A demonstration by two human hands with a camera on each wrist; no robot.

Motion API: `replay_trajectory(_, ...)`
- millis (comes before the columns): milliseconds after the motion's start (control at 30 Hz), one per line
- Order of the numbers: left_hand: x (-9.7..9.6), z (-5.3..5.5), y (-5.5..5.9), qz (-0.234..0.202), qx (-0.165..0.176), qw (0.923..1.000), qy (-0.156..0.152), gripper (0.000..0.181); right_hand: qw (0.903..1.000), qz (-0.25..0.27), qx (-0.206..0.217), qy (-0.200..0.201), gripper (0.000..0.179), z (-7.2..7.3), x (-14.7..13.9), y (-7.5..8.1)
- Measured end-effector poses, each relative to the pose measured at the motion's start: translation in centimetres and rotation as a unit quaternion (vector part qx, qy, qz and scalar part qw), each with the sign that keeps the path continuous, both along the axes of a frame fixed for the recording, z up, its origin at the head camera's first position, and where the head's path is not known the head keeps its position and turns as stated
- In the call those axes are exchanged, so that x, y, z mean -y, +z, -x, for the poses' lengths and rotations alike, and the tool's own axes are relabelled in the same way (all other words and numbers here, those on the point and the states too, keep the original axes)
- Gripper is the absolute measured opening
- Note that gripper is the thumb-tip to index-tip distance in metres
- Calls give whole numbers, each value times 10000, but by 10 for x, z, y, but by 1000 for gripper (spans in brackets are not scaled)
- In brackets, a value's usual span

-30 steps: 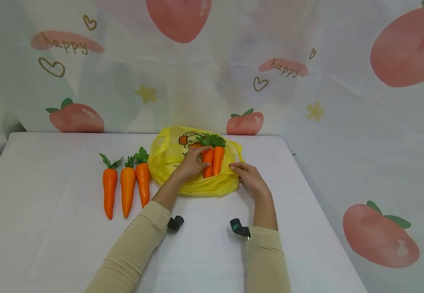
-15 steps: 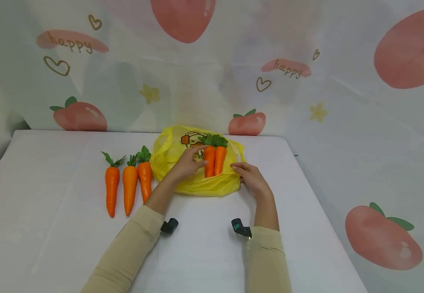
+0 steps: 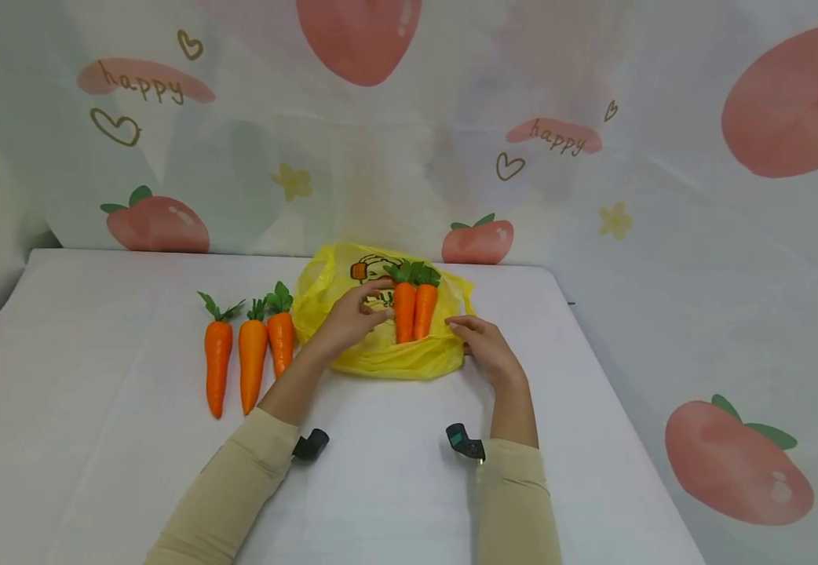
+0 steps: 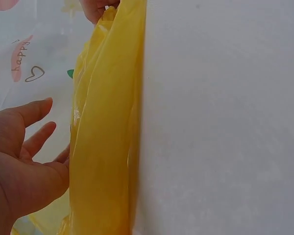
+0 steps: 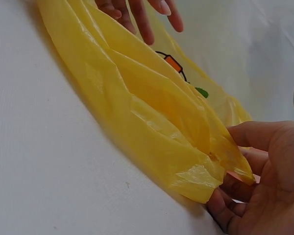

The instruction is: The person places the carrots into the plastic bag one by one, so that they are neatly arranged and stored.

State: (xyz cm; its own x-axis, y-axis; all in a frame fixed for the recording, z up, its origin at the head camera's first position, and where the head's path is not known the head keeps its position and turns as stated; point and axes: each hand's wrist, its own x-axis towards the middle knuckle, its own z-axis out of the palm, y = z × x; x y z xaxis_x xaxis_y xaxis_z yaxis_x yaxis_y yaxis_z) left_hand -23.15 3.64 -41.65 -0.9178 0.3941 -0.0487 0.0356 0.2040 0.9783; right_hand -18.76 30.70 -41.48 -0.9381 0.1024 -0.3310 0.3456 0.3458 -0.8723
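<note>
A yellow plastic bag [image 3: 402, 365] lies on the table with its mouth towards me. Two orange carrots [image 3: 425, 312] with green tops lie side by side at the bag, their lower ends behind its front edge. To their left is my left hand [image 3: 348, 320], holding nothing, its fingers spread and apart from the carrots. My right hand [image 3: 487, 345] pinches the bag's right edge; in the right wrist view the thumb and fingers [image 5: 255, 134] are on the yellow film. In the left wrist view the bag [image 4: 105, 137] hides the carrots.
Three more carrots [image 3: 217, 369] lie left of the bag, the nearest one [image 3: 281, 341] partly behind my left forearm. A white cloth covers the table [image 3: 381, 486]. Behind stands a backdrop [image 3: 395, 157] printed with peaches and hearts.
My left hand has let go of the left carrot in the bag and drawn back to the left. My right hand has stayed at the bag's right edge.
</note>
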Motion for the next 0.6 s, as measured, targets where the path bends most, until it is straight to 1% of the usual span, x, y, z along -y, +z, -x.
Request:
replay_trajectory(100, 8, -4, 2, -6, -29, 10000, 12, 54, 10000, -29, -13, 36, 39, 4, 1, -2)
replay_trajectory(200, 16, -10, 5, 47, -33, 10000, 35, 55, 10000, -69, -4, 39, 39, 3, 0, -3)
replay_trajectory(300, 23, -15, 9, 121, -112, 9998, 71, 55, 10000, -66, -21, 48, 40, 3, -1, -3)
replay_trajectory(533, 37, -25, 17, 489, -258, 9985, -6, 55, 9999, -48, -5, 98, 41, 4, -3, -6)
replay_trajectory(600, 42, -28, 19, 572, -346, 9978, -47, 55, 9999, -34, -7, 100, 41, 4, -3, -6)
